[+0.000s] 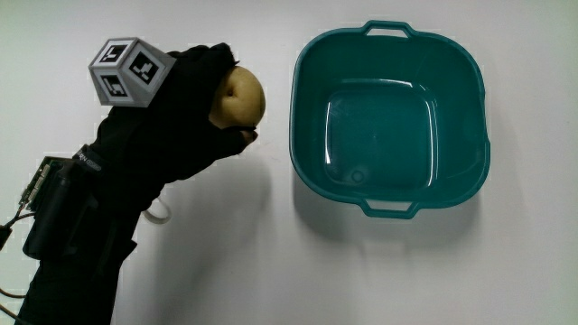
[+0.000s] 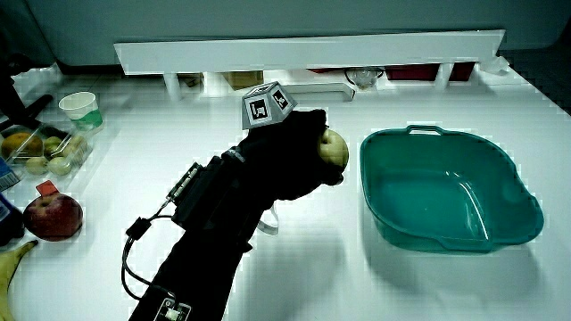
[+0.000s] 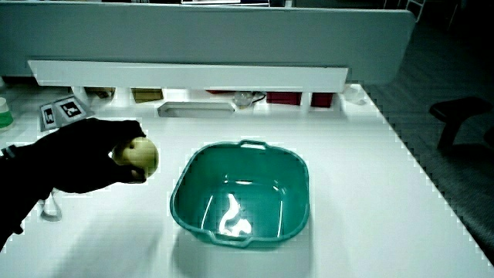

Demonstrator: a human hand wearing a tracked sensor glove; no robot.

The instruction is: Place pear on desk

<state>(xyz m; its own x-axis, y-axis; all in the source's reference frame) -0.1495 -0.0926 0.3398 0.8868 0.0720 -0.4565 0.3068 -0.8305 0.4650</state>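
A yellow-green pear [image 1: 238,97] is held in the gloved hand [image 1: 194,113], whose fingers curl around it. The hand with the pear is above the white desk [image 1: 271,262], beside the teal basin [image 1: 390,117]. In both side views the pear [image 2: 333,149] [image 3: 142,154] pokes out of the black glove [image 2: 285,165] [image 3: 89,154] next to the basin [image 2: 446,192] [image 3: 241,193]. The patterned cube [image 1: 128,70] sits on the back of the hand. The basin holds nothing.
In a side view a red apple [image 2: 53,217], a banana tip [image 2: 13,259], a clear box of fruit [image 2: 40,152] and a paper cup [image 2: 80,109] lie at the desk's edge. A low white partition [image 2: 303,55] closes the desk. A cable [image 2: 134,259] runs along the forearm.
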